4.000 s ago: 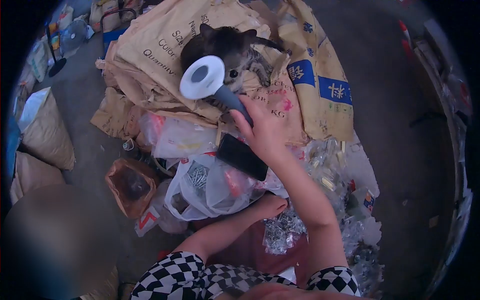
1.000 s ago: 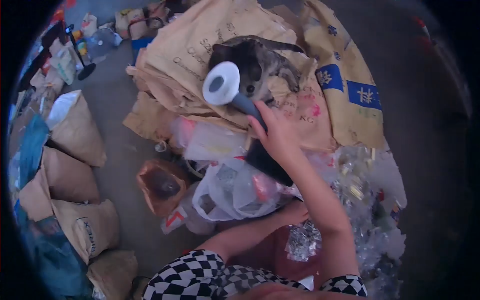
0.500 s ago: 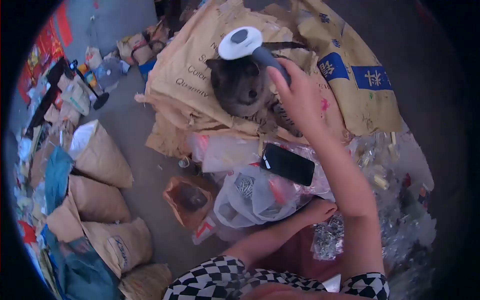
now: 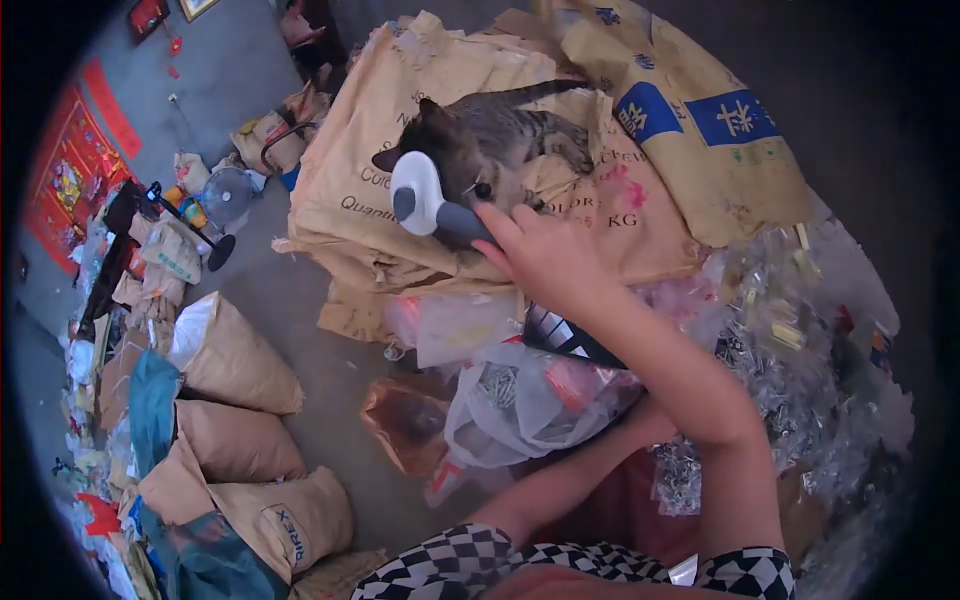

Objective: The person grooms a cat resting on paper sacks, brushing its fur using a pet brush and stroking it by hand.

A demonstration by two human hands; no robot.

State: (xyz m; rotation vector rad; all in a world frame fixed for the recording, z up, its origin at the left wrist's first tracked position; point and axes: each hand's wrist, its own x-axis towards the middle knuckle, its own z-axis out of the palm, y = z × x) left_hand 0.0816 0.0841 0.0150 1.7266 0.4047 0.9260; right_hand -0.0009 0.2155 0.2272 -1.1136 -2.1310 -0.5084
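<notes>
My right hand [image 4: 545, 250] is closed round the grey handle of a pet brush [image 4: 418, 195] with a white head. The brush head is just below the face of a tabby cat [image 4: 500, 140], overlapping it in view; contact is unclear. The cat lies on its side on flattened brown paper sacks [image 4: 340, 200], tail stretched to the right. My left hand [image 4: 657, 422] rests low, partly behind my right forearm, its fingers hidden. Between the hands, a dark phone [image 4: 560, 338] lies on plastic bags, partly covered by my right forearm.
A clear bag of screws [image 4: 495, 385] and an open brown paper bag [image 4: 405, 425] stand in front. Packets of metal parts [image 4: 740, 400] pile up at the right. Full sacks [image 4: 240, 360] and a standing fan [image 4: 225, 195] are at the left. Someone sits at the back [image 4: 300, 30].
My right hand has brought the brush down and left, from above the cat's head to below its face. The cat's head has lifted and turned left. The view has tilted up.
</notes>
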